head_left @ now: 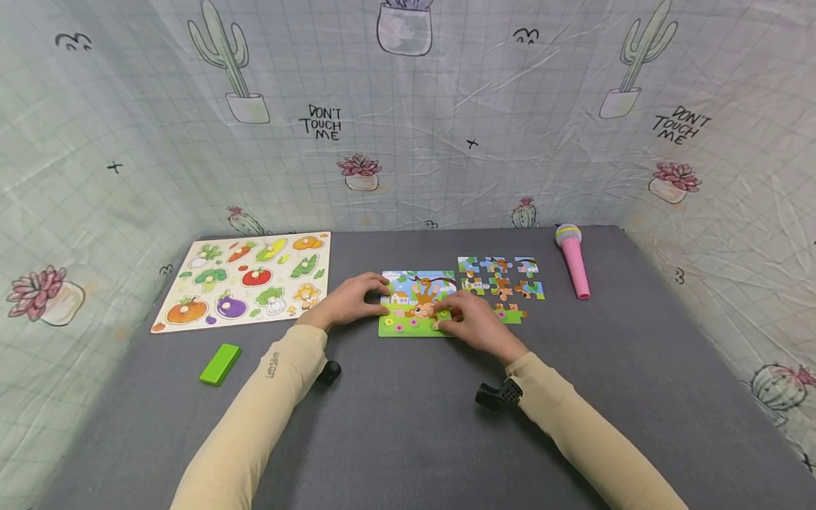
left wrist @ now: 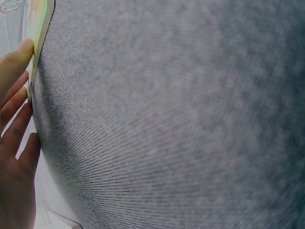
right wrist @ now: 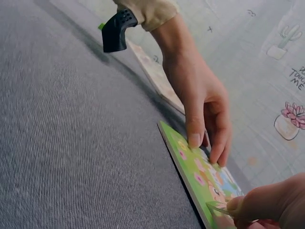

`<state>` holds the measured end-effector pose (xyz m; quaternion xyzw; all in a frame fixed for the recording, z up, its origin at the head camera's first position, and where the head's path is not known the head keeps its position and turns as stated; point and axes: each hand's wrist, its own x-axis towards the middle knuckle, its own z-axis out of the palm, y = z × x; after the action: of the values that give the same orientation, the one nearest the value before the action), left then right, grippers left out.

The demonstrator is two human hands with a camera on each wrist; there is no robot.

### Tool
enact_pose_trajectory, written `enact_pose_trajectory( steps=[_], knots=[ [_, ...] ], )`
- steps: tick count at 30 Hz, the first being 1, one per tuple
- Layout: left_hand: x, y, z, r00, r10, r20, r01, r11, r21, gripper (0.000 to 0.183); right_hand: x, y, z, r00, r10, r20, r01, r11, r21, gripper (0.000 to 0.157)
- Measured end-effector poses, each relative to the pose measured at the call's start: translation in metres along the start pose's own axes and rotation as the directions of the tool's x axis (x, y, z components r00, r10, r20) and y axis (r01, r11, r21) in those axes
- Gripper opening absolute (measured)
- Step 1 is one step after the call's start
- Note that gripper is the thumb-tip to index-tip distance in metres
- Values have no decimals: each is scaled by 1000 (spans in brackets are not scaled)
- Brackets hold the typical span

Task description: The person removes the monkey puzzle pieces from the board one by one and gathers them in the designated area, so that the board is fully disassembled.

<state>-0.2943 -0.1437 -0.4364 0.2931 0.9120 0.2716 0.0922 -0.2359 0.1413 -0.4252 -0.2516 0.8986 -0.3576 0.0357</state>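
Observation:
A jigsaw board (head_left: pixel 398 331) with a picture of a monkey hanging over a green meadow lies on the grey table. My left hand (head_left: pixel 354 299) rests at its left edge, thumb and fairly straight fingers touching the border. Over the board's right part, my right hand (head_left: pixel 474 322) pinches a small jigsaw piece (right wrist: pixel 217 207) between thumb and fingers, tilted above the picture. The hand hides much of that piece in the head view. Just right of the board, several loose jigsaw pieces (head_left: pixel 501 286) are laid out in rows.
A vegetable peg-puzzle board (head_left: pixel 219 283) lies at the back left, with a green block (head_left: pixel 220 365) in front of it. At the back right lies a pink toy microphone (head_left: pixel 576 265). A cactus-printed curtain (head_left: pixel 446 191) surrounds the grey table (head_left: pixel 408 425).

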Motion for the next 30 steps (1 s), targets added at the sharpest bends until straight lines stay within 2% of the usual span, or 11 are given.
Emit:
enact_pose_trajectory(
  steps=[7, 13, 23, 30],
  knots=[
    [1, 2, -1, 1000, 3, 5, -3, 1000, 9, 39, -5, 7, -1, 998, 4, -68, -1, 999, 50, 21],
    [1, 3, -2, 1000, -5, 8, 5, 1000, 11, 39, -17, 14, -13, 993, 49, -108, -42, 997, 67, 23],
    [0, 3, -4, 1000, -4, 10, 4, 1000, 11, 39, -45, 40, -55, 987, 131, -95, -130, 991, 16, 24],
    [1, 2, -3, 1000, -4, 15, 3, 1000, 9, 39, -65, 64, -89, 970, 231, -80, -232, 973, 3, 28]
  ],
)
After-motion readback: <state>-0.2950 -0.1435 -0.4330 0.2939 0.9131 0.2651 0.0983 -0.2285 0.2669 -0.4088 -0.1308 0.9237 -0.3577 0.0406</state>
